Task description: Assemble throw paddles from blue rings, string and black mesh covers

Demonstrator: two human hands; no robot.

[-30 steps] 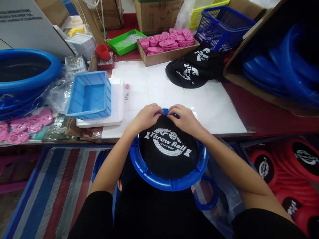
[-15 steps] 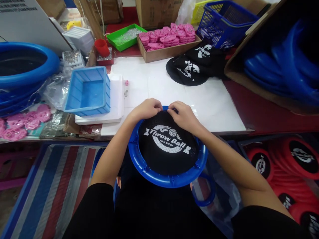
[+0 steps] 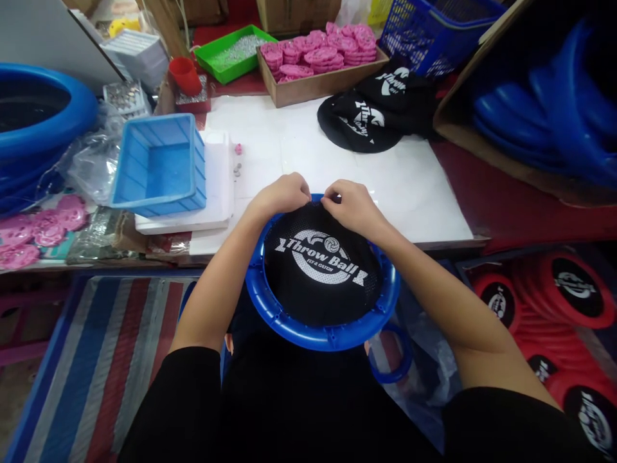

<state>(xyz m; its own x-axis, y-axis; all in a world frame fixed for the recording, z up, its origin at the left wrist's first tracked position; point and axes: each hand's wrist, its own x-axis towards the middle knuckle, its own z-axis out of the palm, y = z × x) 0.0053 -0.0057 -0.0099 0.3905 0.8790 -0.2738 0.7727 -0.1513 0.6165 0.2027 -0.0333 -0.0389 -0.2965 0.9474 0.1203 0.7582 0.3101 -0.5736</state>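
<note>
A blue plastic ring [image 3: 332, 337] rests against the worktable's front edge, tilted toward me. Inside it lies a round black mesh fabric [image 3: 303, 302] printed "Throw Ball". At the ring's far rim my left hand [image 3: 288, 193] pinches the fabric's edge between thumb and fingers. Close beside it, my right hand [image 3: 351, 202] pinches the same edge a little to the right. The fingertips hide exactly how fabric and rim meet there.
On the table stand a light blue bin [image 3: 159, 167], a green tray [image 3: 234, 54] of small metal parts and a carton of pink pieces [image 3: 313, 58]. Black printed fabrics [image 3: 359, 125] lie behind. Blue rings [image 3: 544, 109] fill a box at right; red discs [image 3: 569, 289] lie below.
The view has shifted slightly, so the table things sit a little higher and further left. Both hands stay pinched at the ring's far rim, with small finger movements.
</note>
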